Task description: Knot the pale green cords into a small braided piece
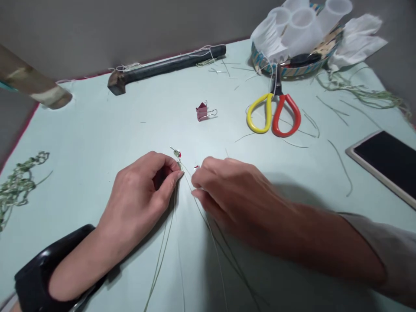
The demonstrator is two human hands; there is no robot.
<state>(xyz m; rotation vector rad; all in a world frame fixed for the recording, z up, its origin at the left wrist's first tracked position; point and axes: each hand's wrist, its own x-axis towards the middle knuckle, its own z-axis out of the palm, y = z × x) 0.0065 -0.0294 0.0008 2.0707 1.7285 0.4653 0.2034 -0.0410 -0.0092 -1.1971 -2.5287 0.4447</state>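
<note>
At centre, our left hand (139,190) pinches the lower end of a small knotted green cord piece with a red bead (177,153). Our right hand (234,190), fingers curled closed, lies just right of it; we cannot tell whether it grips anything. Beyond, on the pale-green surface (146,121), we see a pink metal binder clip (202,113), upper centre, and yellow-and-red-handled scissors (269,113), upper right.

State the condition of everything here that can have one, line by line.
Phone: lying flat, screen dark
Scissors: handles spread
Binder clip: gripping nothing visible
Basket: upright, loaded
Plastic containers: open-topped, tilted
White tissue: crumpled
Black bar: lying down
Left hand: pinching thin cords
Right hand: fingers curled, grip unclear
</note>
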